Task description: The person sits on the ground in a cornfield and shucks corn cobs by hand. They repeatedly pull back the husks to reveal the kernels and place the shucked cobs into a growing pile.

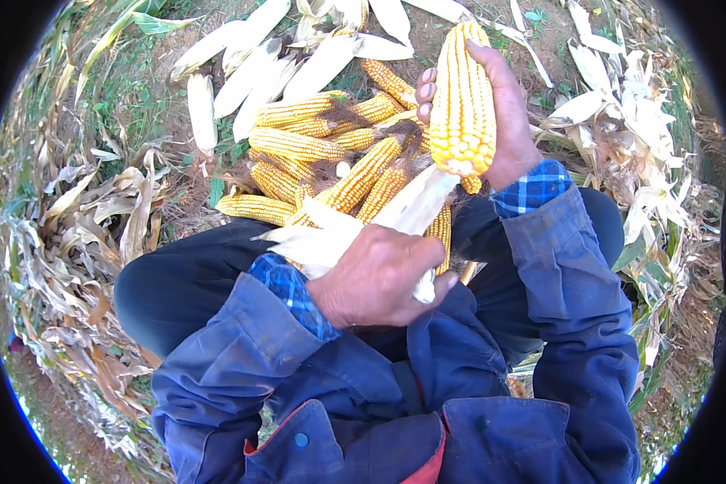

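Note:
My right hand [508, 115] holds up a husked ear of yellow corn [463, 103], palm turned up, thumb on one side and fingertips showing on the other. Lower and to the left, my left hand [381, 275] is closed around pale corn husks [420, 196]. One of these husks stretches up to the base of the held ear; whether it is still attached there cannot be told. Beyond my left hand lies a pile of husked yellow corn ears [296, 145] with brown silk among them, on the ground before my crossed legs.
Pale loose husks [254, 78] lie beyond the pile. Dry corn leaves and stalks [115, 199] cover the ground on the left, and more dry husks [647, 133] are heaped on the right. Soil and small green weeds show between them. My knees flank the near end of the pile.

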`<state>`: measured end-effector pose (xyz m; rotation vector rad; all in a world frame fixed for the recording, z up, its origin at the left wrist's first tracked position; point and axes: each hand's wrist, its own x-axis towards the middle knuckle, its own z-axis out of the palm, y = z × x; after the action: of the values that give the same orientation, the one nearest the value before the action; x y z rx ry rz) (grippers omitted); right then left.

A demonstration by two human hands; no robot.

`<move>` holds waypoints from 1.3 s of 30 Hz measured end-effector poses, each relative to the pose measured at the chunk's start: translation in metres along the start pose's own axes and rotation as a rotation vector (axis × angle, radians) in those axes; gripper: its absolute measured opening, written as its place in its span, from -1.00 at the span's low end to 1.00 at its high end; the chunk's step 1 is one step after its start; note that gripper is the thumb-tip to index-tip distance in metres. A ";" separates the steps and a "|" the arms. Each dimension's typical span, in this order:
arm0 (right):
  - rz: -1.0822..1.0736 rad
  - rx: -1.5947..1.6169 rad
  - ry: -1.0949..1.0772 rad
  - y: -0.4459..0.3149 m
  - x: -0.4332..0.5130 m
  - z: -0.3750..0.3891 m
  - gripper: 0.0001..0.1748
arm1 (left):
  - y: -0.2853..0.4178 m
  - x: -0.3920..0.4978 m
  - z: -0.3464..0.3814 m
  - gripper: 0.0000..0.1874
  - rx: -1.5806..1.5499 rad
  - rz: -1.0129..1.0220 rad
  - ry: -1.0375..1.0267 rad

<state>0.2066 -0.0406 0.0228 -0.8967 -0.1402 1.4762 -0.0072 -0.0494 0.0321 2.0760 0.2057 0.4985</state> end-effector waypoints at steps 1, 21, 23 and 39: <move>-0.059 -0.046 0.085 0.003 0.005 -0.007 -0.50 | 0.003 -0.003 0.004 -0.76 -0.015 0.121 0.010; 0.401 -0.503 0.231 0.112 -0.049 0.007 -0.65 | -0.120 0.011 -0.161 -0.47 -0.663 -0.739 1.337; 0.420 -0.591 0.120 0.111 -0.053 0.007 -0.65 | -0.083 0.071 -0.137 -0.36 -0.927 -0.764 1.232; 0.034 -1.165 0.167 0.079 0.000 -0.044 -0.72 | 0.012 0.073 -0.031 -0.72 0.360 -0.134 -0.266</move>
<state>0.1705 -0.0720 -0.0537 -1.9377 -0.9238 1.2778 0.0450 -0.0064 0.0758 2.4324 0.2920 0.1038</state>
